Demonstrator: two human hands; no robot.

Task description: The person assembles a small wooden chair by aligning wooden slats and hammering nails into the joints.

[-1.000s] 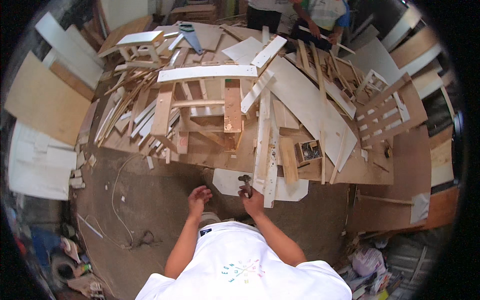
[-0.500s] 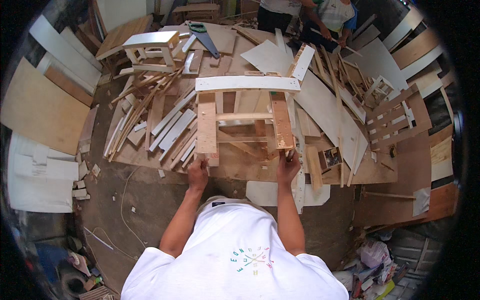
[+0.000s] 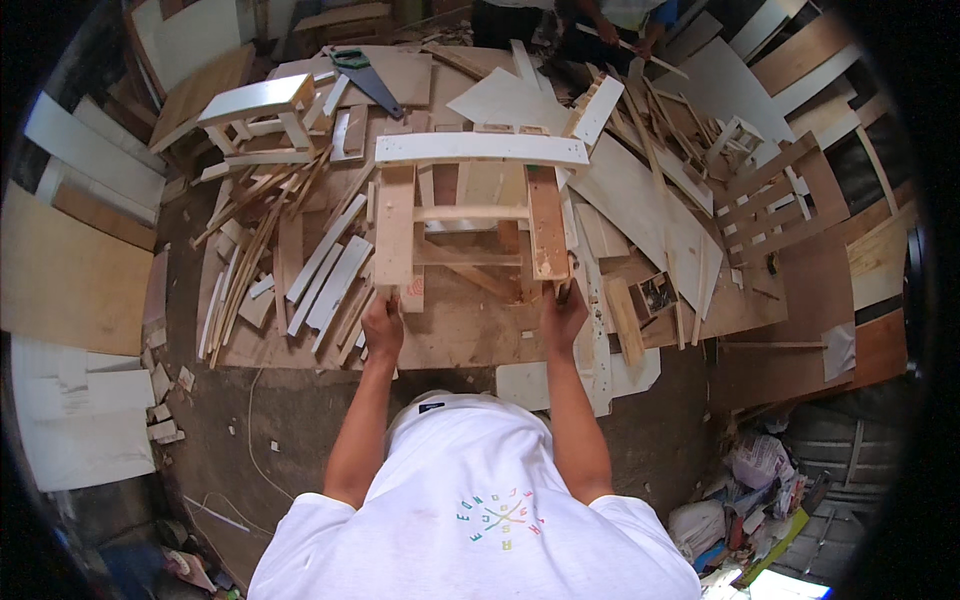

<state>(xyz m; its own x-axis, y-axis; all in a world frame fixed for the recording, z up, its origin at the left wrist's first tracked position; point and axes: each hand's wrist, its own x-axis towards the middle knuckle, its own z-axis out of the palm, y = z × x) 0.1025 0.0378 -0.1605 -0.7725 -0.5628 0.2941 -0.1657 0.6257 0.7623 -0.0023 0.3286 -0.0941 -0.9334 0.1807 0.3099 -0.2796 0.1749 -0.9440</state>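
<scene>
A small wooden stool frame [image 3: 547, 215] is in front of me, its white top board [image 3: 480, 149] on the far side and its legs pointing toward me. My left hand [image 3: 382, 322] is closed around the end of the left leg. On the right, my right hand [image 3: 563, 315] grips the end of the other leg. Crossbars join the two legs. Dark screw or nail marks dot the white board. The fingers are partly hidden behind the leg ends.
Loose wood strips [image 3: 335, 280] lie left of the stool on a low plywood platform [image 3: 470, 335]. A handsaw [image 3: 368, 82] and another stool [image 3: 258, 100] are farther back. A small open box [image 3: 657, 294] sits right. Another person's hands [image 3: 610, 33] hold a strip at the back.
My view has turned a little, so the background has shifted left in the picture. Both hands keep hold of the stool frame, which now appears slightly farther left and higher.
</scene>
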